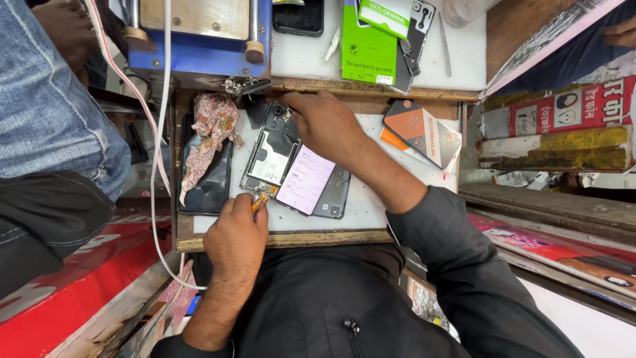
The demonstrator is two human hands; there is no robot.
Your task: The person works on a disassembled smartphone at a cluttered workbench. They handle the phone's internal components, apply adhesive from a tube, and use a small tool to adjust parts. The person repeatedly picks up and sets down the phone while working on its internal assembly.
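Lying back-open on the white worktop [371, 205], the black smartphone with its rear cover removed [271, 156] shows a silvery plate and dark circuitry inside. The left hand [236, 232] pinches a small orange-tipped tool [260, 201] at its near end. The right hand [324, 122] presses fingertips on its far end. A lit pink-screened phone [306, 179] lies just right.

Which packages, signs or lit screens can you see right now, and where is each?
Green box: upper shelf, flat, green with white.
Orange-grey package: right of the right hand, flat, tilted.
Lit phone screen: centre of the white board, pale pink.
Red-yellow sign: far right, white symbols.
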